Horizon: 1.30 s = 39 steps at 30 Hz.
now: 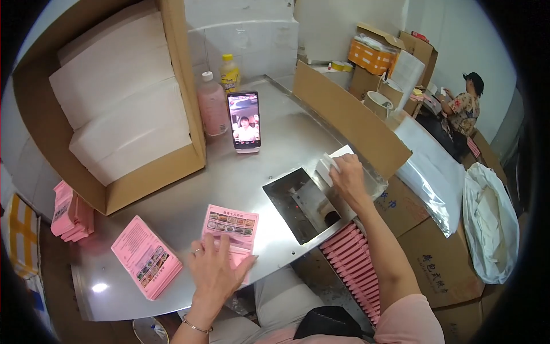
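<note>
My left hand [215,266] lies on a pink printed paper packet [232,217] near the table's front edge. Its fingers are spread flat across the packet, and the thumb rests by the right side. In my right hand [348,176] is a small stack of white folded tissues [325,169], pinched beside a rectangular opening [301,203] in the metal tabletop. More white paper shows just behind those fingers. A neat pile of pink printed packets [146,258] sits left of my left hand.
A large carton [197,114] of white paper stacks stands at the left, near more pink packets [71,215]. A phone [244,123] and two bottles [212,106] are at the back. Rows of pink packets [355,269] lie below the table's right edge. Another person sits far right.
</note>
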{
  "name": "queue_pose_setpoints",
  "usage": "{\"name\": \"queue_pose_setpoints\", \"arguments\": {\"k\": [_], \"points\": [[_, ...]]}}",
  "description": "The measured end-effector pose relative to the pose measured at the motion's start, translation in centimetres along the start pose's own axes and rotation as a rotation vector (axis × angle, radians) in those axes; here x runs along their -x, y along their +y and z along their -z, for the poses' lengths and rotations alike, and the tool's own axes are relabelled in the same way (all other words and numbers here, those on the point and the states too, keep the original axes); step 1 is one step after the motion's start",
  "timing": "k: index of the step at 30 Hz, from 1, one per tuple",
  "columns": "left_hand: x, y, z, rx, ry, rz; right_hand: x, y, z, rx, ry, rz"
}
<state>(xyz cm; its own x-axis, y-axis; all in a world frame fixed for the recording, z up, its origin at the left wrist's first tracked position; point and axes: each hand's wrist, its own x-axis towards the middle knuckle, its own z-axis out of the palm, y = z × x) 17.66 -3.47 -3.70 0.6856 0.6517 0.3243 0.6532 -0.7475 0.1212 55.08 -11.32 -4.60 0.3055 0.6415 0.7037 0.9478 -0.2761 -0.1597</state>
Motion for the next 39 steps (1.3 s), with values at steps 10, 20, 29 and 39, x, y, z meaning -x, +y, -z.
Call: {"name": "queue_pose_setpoints", "arguments": {"k": [10,20,29,39], "points": [[0.3,1.9,0.7,0.448,-0.27,0.019,6.0,-16.4,4.6,-0.496,-0.385,0.549],[-1.5,2.1,-0.9,0.281,0.014,-0.082,4.1,-17.9,-3.7,-0.296,-0.256,0.323],[-0.4,0.0,-2.3,0.374,0.066,-0.086,3.2,-15.5,3.5,-1.23,-0.631,-0.194],[-1.2,3.6,-1.0,0.433,0.032,-0.084,5.5,-18.2,-4.2,-0.11,-0.629,0.361]]}}
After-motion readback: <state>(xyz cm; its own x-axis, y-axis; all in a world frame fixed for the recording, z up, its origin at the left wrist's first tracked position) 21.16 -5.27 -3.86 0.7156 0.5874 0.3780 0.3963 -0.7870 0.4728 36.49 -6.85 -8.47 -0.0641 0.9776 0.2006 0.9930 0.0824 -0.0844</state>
